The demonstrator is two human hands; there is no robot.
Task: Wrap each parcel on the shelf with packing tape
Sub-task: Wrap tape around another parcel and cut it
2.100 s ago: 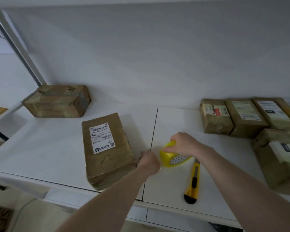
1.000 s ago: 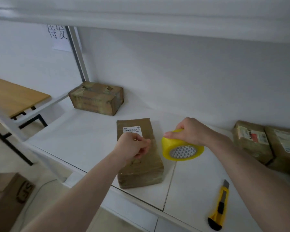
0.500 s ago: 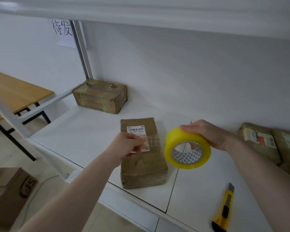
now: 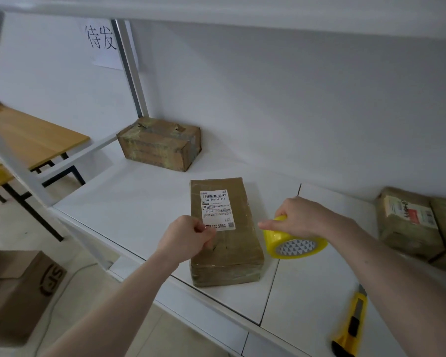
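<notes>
Left hand [image 4: 188, 237] is pinching the clear tape end over the labelled parcel [image 4: 225, 243] on the shelf [image 4: 129, 210]; right hand [image 4: 300, 219] is gripping the yellow tape roll [image 4: 294, 244] just beside it, likely stretching a strip across.

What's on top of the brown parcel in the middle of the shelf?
A white shipping label sits on the brown taped parcel; the left hand covers the label's lower left corner, apparently pinching tape.

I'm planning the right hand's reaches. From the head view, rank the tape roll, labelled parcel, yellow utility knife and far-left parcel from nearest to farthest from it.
1. Tape roll: gripped by the right hand.
2. Labelled parcel: just left of it.
3. Yellow utility knife: front right, by the shelf edge.
4. Far-left parcel: back left, against the wall.
</notes>
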